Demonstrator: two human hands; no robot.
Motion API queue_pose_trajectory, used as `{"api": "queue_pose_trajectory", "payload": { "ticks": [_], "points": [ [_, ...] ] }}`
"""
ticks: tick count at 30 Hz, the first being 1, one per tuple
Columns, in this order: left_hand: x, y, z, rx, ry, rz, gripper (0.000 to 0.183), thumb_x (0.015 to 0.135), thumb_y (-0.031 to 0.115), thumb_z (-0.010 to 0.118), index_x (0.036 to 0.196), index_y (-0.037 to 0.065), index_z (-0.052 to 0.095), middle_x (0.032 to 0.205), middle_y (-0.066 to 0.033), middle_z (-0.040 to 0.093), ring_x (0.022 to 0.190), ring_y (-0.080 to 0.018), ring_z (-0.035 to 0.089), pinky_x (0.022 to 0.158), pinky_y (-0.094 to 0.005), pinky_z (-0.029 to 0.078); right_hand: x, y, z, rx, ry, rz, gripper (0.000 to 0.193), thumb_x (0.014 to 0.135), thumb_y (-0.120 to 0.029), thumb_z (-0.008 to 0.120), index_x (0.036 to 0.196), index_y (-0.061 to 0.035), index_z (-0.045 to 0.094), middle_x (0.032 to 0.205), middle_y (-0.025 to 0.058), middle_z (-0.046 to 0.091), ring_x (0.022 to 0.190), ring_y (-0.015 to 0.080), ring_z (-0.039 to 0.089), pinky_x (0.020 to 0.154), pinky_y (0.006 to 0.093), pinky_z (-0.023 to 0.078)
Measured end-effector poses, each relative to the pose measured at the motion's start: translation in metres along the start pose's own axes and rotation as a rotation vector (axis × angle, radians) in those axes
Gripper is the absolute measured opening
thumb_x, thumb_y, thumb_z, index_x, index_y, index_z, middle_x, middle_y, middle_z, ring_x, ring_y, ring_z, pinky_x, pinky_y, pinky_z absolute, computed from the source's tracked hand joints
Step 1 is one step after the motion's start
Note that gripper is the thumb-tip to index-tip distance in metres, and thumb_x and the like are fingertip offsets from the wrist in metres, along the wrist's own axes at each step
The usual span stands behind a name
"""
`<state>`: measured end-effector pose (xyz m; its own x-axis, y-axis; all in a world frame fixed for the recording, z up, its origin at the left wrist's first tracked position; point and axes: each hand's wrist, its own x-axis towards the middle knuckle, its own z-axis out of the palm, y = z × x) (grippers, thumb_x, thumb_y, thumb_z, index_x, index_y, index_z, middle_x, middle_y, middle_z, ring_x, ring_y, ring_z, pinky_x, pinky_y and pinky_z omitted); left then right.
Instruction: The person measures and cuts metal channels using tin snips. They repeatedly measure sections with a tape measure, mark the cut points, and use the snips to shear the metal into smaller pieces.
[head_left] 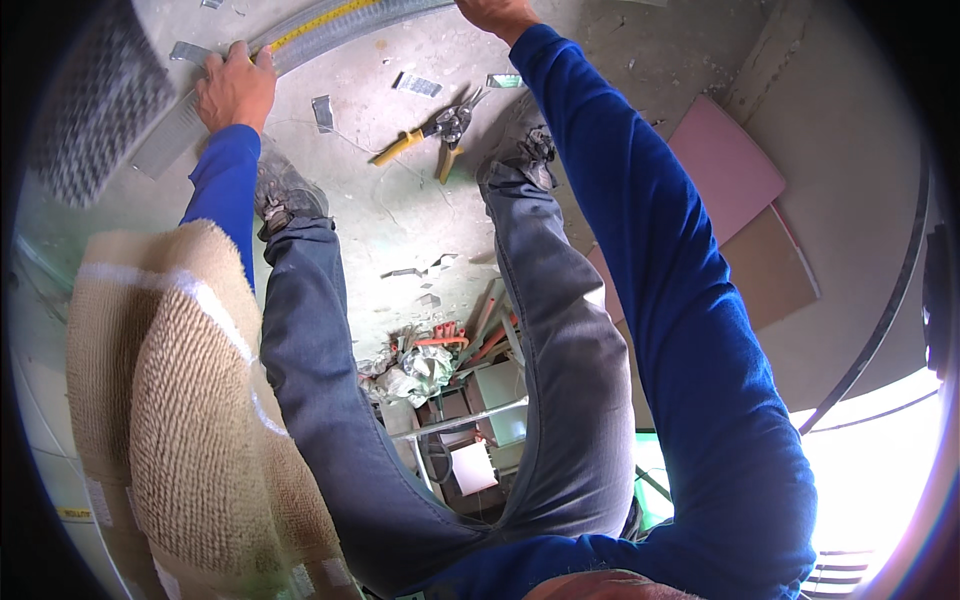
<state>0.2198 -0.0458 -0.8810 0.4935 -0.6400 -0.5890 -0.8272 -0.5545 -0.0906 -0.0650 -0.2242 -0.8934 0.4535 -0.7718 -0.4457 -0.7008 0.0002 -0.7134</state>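
A long grey metal channel (350,38) lies across the floor beyond my feet. Along it runs the yellow blade of a tape measure (315,24). My left hand (236,90) is closed at the blade's left end, its thumb and forefinger against the tape and channel. At the top edge, my right hand (495,14) is by the channel's far right stretch; its fingers are cut off by the picture's border. Yellow-handled snips (440,132) rest on the concrete between my shoes, their handles apart. Small cut metal pieces (417,84) lie scattered around them.
Rolled tan ribbed material (195,380) stands beside my left leg. Dark perforated mesh (100,105) is at the far left. Pink board (722,150) and brown board (770,265) lie to the right. Behind my legs are crumpled wrapping (415,372) and orange pipe pieces (445,338).
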Motion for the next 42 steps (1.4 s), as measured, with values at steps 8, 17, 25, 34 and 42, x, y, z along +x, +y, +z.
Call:
{"api": "queue_pose_trajectory", "payload": {
  "ticks": [8, 17, 25, 34, 42],
  "points": [
    [-0.002, -0.018, 0.011, -0.089, 0.062, 0.085, 0.048, 0.100, 0.052, 0.055, 0.132, 0.018, 0.065, 0.132, -0.0166, 0.060, 0.119, -0.0438, 0.060, 0.100, -0.0541, 0.049, -0.013, 0.022, -0.007, 0.095, 0.071, -0.060, 0.025, 0.091, -0.021, 0.072, 0.097, 0.0022, 0.069, 0.090, 0.0223, 0.073, 0.087, 0.0356, 0.073, 0.078, 0.0411, 0.056],
    [-0.014, -0.020, 0.017, -0.132, 0.041, 0.106, 0.047, 0.098, 0.051, 0.057, 0.126, 0.015, 0.067, 0.128, -0.0153, 0.062, 0.117, -0.0426, 0.060, 0.099, -0.0524, 0.051, -0.029, 0.035, -0.021, 0.041, 0.096, 0.095, 0.030, 0.093, -0.026, 0.071, 0.101, 0.0029, 0.068, 0.090, 0.0235, 0.073, 0.088, 0.0334, 0.073, 0.079, 0.0420, 0.056],
    [-0.026, -0.009, 0.015, -0.065, 0.004, 0.049, 0.045, 0.099, 0.051, 0.056, 0.127, 0.017, 0.067, 0.130, -0.0137, 0.061, 0.119, -0.0409, 0.060, 0.098, -0.0523, 0.051, -0.041, 0.027, -0.007, -0.136, 0.144, -0.230, 0.015, 0.090, -0.016, 0.070, 0.094, -0.0018, 0.067, 0.089, 0.0195, 0.072, 0.087, 0.0406, 0.066, 0.080, 0.0479, 0.053],
    [-0.031, -0.004, 0.026, -0.033, 0.035, 0.006, 0.045, 0.100, 0.052, 0.053, 0.130, 0.021, 0.064, 0.137, -0.0114, 0.057, 0.128, -0.0382, 0.055, 0.102, -0.0559, 0.048, -0.021, 0.005, 0.013, -0.155, -0.059, -0.297, 0.009, 0.086, -0.013, 0.068, 0.092, -0.0055, 0.068, 0.088, 0.0190, 0.072, 0.089, 0.0440, 0.063, 0.082, 0.0517, 0.052],
    [-0.032, -0.014, 0.029, -0.014, 0.039, 0.033, 0.046, 0.101, 0.052, 0.053, 0.131, 0.020, 0.064, 0.136, -0.0110, 0.058, 0.127, -0.0380, 0.056, 0.101, -0.0561, 0.048, -0.017, 0.010, 0.019, -0.180, -0.033, -0.301, 0.008, 0.084, -0.013, 0.068, 0.091, -0.0092, 0.070, 0.089, 0.0186, 0.072, 0.088, 0.0442, 0.065, 0.083, 0.0521, 0.054]
  ]
}}
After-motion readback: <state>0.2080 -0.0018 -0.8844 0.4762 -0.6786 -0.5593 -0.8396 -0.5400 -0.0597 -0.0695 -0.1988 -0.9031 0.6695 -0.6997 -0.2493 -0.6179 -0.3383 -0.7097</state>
